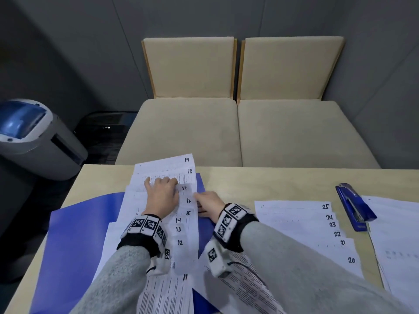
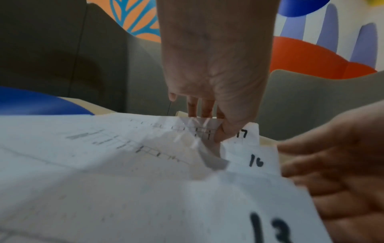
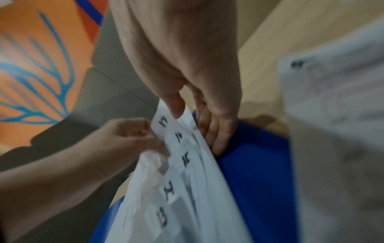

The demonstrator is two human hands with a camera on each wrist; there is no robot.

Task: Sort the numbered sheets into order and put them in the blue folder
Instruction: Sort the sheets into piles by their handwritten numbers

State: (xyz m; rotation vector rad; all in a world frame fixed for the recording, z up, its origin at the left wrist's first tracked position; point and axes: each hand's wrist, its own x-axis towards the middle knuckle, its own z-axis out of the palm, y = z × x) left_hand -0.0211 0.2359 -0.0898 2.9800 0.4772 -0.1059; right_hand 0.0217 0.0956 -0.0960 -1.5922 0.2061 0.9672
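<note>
A fan of white numbered sheets (image 1: 186, 245), 11 to 19, lies across the open blue folder (image 1: 77, 234) on the table. My left hand (image 1: 162, 193) is on the fan near sheets 17 and 18. In the left wrist view its thumb lies on top beside the 17 and its fingers go behind the lifted paper (image 2: 145, 180), so the left hand (image 2: 209, 126) pinches it. My right hand (image 1: 208, 203) holds the fan's right edge by 15 and 16. The right wrist view shows that right hand (image 3: 193, 125) with thumb above and fingers beneath the sheets (image 3: 182, 189), over the folder (image 3: 255, 172).
A second fan of sheets (image 1: 301, 225), 20 to 25, lies to the right on the wooden table (image 1: 260, 184). A blue stapler (image 1: 353, 207) lies beside it, with more papers (image 1: 396, 234) at the far right. Two beige chairs (image 1: 188, 128) stand behind the table, and a grey machine (image 1: 34, 137) at the left.
</note>
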